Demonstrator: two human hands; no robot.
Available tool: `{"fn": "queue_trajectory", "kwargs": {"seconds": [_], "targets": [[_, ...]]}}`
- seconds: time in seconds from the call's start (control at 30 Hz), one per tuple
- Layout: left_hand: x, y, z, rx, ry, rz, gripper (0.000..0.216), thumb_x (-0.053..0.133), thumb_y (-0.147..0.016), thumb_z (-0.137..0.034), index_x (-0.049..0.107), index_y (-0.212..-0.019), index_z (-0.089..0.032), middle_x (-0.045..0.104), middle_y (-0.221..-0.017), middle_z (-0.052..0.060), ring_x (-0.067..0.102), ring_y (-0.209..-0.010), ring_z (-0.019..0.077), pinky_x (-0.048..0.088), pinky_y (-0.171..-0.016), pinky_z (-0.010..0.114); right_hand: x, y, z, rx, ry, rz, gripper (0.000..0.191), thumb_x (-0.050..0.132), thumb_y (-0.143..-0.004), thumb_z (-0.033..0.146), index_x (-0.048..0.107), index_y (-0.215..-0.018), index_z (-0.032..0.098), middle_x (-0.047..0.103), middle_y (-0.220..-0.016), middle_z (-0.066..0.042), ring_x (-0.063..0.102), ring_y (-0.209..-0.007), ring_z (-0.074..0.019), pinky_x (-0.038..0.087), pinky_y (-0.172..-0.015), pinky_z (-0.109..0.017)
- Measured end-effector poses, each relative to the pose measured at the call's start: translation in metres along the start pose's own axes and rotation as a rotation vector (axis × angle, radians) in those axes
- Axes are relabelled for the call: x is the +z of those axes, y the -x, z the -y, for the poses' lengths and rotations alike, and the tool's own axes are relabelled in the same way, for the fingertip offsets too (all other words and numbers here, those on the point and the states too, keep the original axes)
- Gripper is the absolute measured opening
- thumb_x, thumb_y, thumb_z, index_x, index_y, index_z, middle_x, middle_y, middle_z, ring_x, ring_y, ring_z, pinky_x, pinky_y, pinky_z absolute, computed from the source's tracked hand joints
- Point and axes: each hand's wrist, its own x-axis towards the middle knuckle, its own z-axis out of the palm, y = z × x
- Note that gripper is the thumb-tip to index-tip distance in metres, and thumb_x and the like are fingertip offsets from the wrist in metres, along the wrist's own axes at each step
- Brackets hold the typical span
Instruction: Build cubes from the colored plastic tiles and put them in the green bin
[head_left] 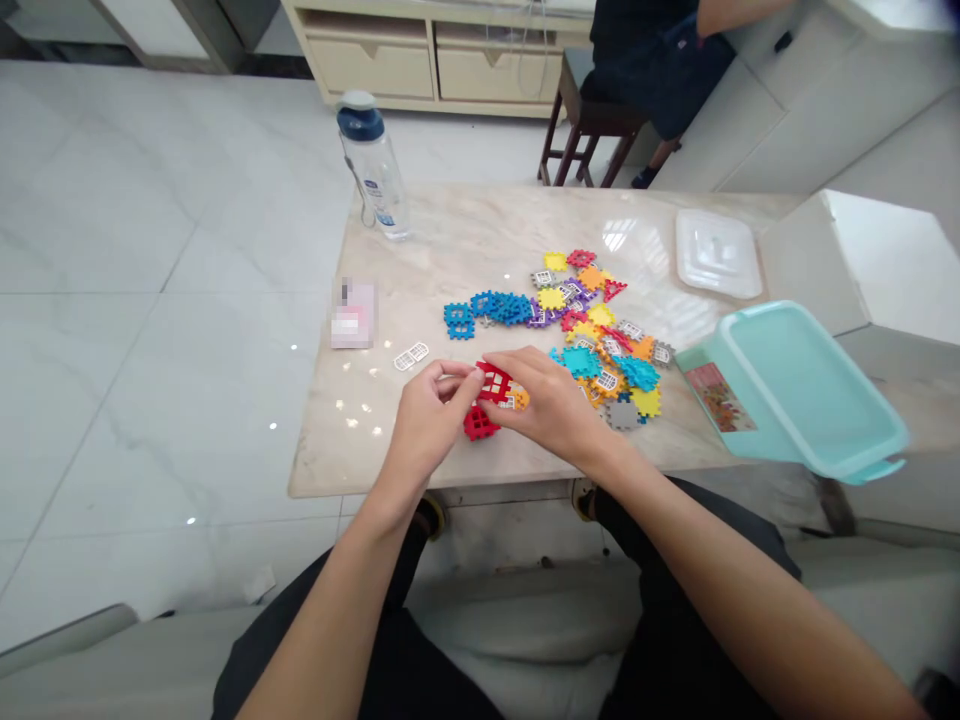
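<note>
Between my two hands is a red plastic building tile (495,382) with notched edges and a window-like opening. My left hand (435,405) pinches its left edge with thumb and fingertips. From the other side, my right hand (536,395) grips it with the thumb below and fingers above. Just under the hands, another red tile (481,423) lies on the table. Blue tiles (502,307) lie in an overlapping row beyond my hands. To the right spreads a pile of mixed tiles, with turquoise (581,361) and yellow (552,298) pieces. A white window frame piece (411,356) lies left of my hands.
A clear bottle with a blue lid (375,170) stands at the table's (435,230) far left corner. A blurred pink card (355,315) lies nearby. At right are a turquoise bin (810,390) and a translucent lid (718,252). A person (652,60) sits on a stool beyond.
</note>
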Motion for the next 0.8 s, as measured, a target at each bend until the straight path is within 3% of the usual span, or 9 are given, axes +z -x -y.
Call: {"fn": "queue_trajectory", "kwargs": {"seconds": [0.1, 0.2, 0.5, 0.8], "targets": [[-0.014, 0.001, -0.008, 0.036, 0.049, -0.137, 0.032, 0.078, -0.092, -0.049, 0.071, -0.105, -0.02, 0.084, -0.115, 0.011, 0.081, -0.09, 0.0203, 0.058, -0.075, 0.028, -0.001, 0.004, -0.003, -0.008, 0.042, 0.148, 0.046, 0.084, -0.098, 0.031, 0.071, -0.141, 0.024, 0.079, -0.132, -0.014, 0.074, -0.124, -0.032, 0.061, -0.108, -0.051], [-0.03, 0.002, -0.016, 0.038, 0.091, -0.203, 0.027, 0.073, -0.094, -0.046, 0.07, -0.105, -0.021, 0.084, -0.116, 0.011, 0.078, -0.084, 0.0167, 0.055, -0.072, 0.026, 0.001, 0.009, -0.003, -0.036, 0.087, 0.261, 0.052, 0.085, -0.097, 0.029, 0.069, -0.145, 0.021, 0.079, -0.133, -0.016, 0.075, -0.124, -0.0331, 0.061, -0.107, -0.051], [-0.044, 0.005, -0.02, 0.049, 0.1, -0.216, 0.019, 0.071, -0.094, -0.035, 0.069, -0.107, -0.022, 0.084, -0.108, 0.008, 0.076, -0.081, 0.0176, 0.054, -0.07, 0.028, 0.01, 0.002, 0.002, -0.143, 0.145, 0.397, 0.038, 0.079, -0.099, 0.025, 0.072, -0.136, 0.022, 0.081, -0.127, -0.014, 0.076, -0.118, -0.0342, 0.06, -0.103, -0.052], [-0.048, 0.009, -0.024, 0.064, 0.125, -0.215, 0.017, 0.068, -0.095, -0.029, 0.068, -0.109, -0.02, 0.084, -0.108, 0.007, 0.075, -0.079, 0.0153, 0.053, -0.068, 0.026, 0.011, 0.0, 0.001, -0.106, 0.213, 0.473, 0.04, 0.082, -0.098, 0.025, 0.075, -0.136, 0.017, 0.081, -0.131, -0.015, 0.075, -0.121, -0.0351, 0.058, -0.106, -0.05]]}}
